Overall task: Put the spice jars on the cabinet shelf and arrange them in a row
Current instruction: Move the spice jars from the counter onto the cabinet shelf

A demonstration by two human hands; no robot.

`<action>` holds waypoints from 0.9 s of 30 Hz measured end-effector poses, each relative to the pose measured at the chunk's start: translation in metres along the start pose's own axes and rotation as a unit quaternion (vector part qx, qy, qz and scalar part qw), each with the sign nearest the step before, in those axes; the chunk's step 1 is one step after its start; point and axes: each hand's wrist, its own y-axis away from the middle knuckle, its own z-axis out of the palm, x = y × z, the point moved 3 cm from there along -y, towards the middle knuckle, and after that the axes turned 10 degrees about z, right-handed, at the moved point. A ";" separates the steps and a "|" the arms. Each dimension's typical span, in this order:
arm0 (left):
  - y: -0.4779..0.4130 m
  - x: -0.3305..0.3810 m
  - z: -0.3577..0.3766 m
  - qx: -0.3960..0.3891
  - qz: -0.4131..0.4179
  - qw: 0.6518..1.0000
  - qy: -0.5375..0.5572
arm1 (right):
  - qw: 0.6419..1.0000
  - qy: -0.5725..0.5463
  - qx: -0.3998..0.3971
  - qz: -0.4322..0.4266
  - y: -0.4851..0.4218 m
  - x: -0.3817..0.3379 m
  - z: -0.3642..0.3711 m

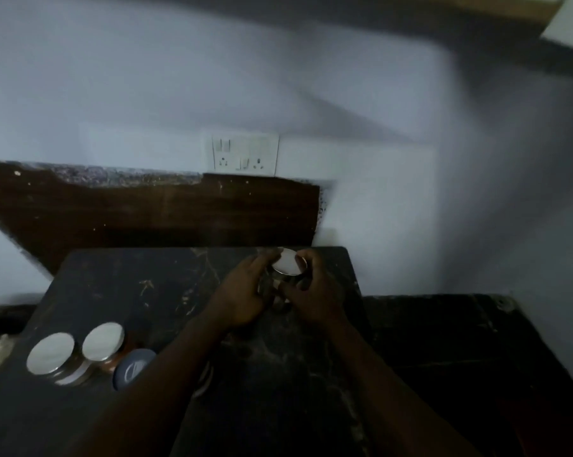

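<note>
Silver-lidded spice jar point(289, 263), glass body, far right of dark desk point(130, 285): being cupped from both sides, left hand point(242, 291) and right hand point(315, 291) curling fingers point(306, 258) round lid rim and glass. Hiding most of the body behind knuckles, so not showing whether lifted or resting on the desk. Waiting at near left edge, close together: leftmost jar point(51, 352), middle jar point(103, 341), blue-lidded jar point(134, 366). Risking a slip, judging by grip sitting high at the smooth lid: possibly loosening it and dropping the glass if raised that way. Risking a knock against the cabinet point(522, 8), blurred brown at upper right, shelf itself not showing. Working in dim light and heavy blur, hampering judgement of clearance. Risking the blue-lidded jar being nudged off by the left forearm passing just beside it.
</note>
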 end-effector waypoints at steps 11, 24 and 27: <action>-0.073 0.141 -0.135 0.183 0.199 0.957 0.100 | 0.950 -0.137 0.183 -0.214 0.009 -0.179 -0.113; -0.192 0.294 -0.258 0.330 0.268 0.905 0.003 | 0.887 -0.090 0.309 -0.330 -0.032 -0.370 -0.261; -0.225 0.299 -0.268 0.334 0.243 0.910 -0.021 | 0.888 -0.054 0.321 -0.323 -0.060 -0.387 -0.274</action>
